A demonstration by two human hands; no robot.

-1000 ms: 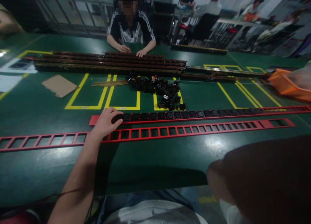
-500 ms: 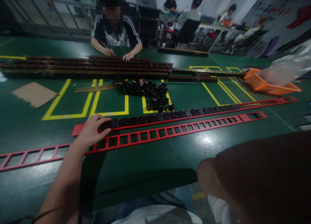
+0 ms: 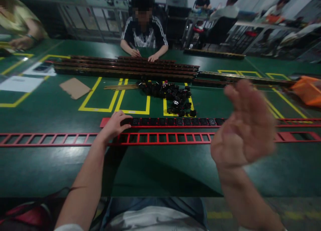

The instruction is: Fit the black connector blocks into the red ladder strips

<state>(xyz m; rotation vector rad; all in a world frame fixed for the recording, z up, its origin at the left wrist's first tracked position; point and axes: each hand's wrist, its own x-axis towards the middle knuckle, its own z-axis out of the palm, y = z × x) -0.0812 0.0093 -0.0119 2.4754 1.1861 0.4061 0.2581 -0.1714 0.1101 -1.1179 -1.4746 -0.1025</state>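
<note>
My left hand (image 3: 115, 125) grips the left part of a long red strip (image 3: 104, 121), fingers on the far side and thumb on the near side. A row of black sockets (image 3: 179, 121) sits in this strip. Parallel to it and nearer me lies a second red frame (image 3: 155, 138), a ladder of open slots. Above the right part of both strips my right hand (image 3: 244, 130) is raised, slightly blurred, with its fingers stretched upward and nothing in it. It hides a stretch of both strips.
Beyond the strips lies a heap of small black parts (image 3: 175, 95), with thin brass-coloured strips (image 3: 121, 87) and a piece of cardboard (image 3: 75, 88) to its left. Long dark rails (image 3: 130, 69) are stacked before a co-worker (image 3: 144, 33). An orange bin (image 3: 307, 90) stands far right.
The view has swung left and levelled. My right hand has risen from the lower right to above the strips. My left hand keeps its hold on the socket strip.
</note>
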